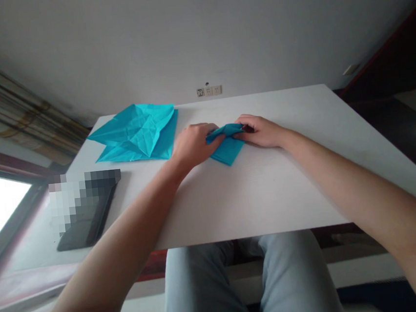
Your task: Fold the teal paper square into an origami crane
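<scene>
Between my two hands is a small folded piece of blue paper [230,153], one corner pointing toward me. My left hand [196,142] grips its left side, the thumb lying on top of the upper fold. On the right side, my right hand [260,130] pinches the paper's edge between thumb and fingers. The upper part of the paper is bent up and partly hidden by the fingers. Left of my left hand lies a larger creased sheet of the same blue paper [135,131], partly unfolded, with pointed corners on its left.
The white table [256,200] carries a dark flat device [86,226], partly pixelated, near its left edge. Beyond the table's far edge is a wall with sockets [209,91]. A curtain [22,100] hangs at the left, and my legs [201,284] are below the near edge.
</scene>
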`<state>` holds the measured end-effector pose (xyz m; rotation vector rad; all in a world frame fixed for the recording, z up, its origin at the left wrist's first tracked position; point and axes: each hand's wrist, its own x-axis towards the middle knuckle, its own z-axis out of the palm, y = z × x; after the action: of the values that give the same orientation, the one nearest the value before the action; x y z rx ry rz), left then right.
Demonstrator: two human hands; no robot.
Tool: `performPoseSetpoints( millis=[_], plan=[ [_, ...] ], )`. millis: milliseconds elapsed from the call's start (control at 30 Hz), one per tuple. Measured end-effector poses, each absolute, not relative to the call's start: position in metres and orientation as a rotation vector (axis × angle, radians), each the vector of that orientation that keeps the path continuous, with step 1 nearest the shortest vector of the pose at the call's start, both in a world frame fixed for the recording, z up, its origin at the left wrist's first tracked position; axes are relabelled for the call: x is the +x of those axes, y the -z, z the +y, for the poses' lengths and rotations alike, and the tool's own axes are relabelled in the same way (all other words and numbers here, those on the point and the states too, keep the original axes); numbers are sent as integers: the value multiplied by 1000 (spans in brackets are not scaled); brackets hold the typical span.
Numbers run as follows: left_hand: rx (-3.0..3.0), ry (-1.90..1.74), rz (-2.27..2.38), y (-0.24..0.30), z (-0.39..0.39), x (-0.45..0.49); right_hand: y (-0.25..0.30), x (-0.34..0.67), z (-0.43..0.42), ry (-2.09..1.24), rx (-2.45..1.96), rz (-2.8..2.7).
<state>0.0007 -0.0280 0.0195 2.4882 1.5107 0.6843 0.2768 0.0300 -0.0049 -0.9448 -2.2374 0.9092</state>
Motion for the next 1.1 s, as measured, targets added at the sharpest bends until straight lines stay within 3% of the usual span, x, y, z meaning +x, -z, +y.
performPoseSetpoints(
  millis=[267, 767, 1100],
  plan=[
    [2438, -766, 1401, -14, -16, -12, 3, 275, 30, -707, -924, -2254],
    [2381, -739, 1594, -11, -11, -20, 3, 277, 26, -653, -1089, -2161],
    [2589, -648, 1210, 3, -7, -16, 16, 283, 37, -583, -881, -2303]
  ],
)
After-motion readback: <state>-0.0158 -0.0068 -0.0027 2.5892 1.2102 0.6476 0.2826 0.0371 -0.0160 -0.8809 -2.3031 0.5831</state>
